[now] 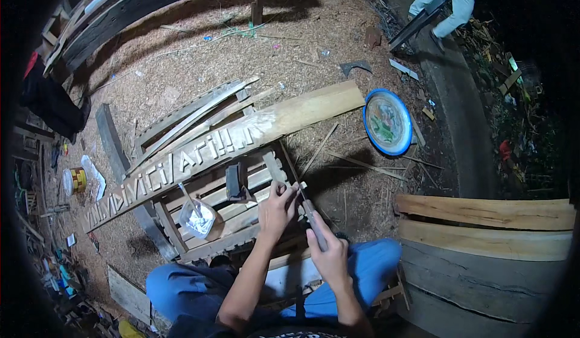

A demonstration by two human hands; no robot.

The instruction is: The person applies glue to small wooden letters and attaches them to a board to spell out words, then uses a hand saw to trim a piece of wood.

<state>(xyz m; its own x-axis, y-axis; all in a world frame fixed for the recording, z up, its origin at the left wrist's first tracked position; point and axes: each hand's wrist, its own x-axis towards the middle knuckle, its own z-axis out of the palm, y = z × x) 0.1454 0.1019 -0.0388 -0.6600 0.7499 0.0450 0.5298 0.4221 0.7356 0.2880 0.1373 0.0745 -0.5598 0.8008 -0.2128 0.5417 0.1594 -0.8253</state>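
Two hands out front, close together over the near-right corner of the slatted desk [235, 236]. Our left hand [276, 210]: forearm up from the lower edge, leaning right, wrist high, fingers curled in, thumb and index pinched closed on a small pale piece [303, 185]. Exact contact too small to read. Our right hand [328, 254]: lower, forearm angled up-left, fingers wrapped firmly around a slim greyish-brown tool [315, 219], thumb along its side. Tool points up-left, tip end right by the left fingertips and the piece. Type of tool: can't tell. We have one denim knee out on each side.

On the desk, left of the hands: dark block [234, 183], then a clear tub [207, 231] with white stuff and a stick leaning in it. Just beyond, a long board [314, 108] runs diagonally, pale letter shapes [211, 148] along its left and middle stretch, right end bare. Blue-rimmed basin [396, 105] near that end, on shavings-covered ground [181, 60]. Planks [483, 211] lie off to our right. Far upper right, a person in light trousers [456, 9].
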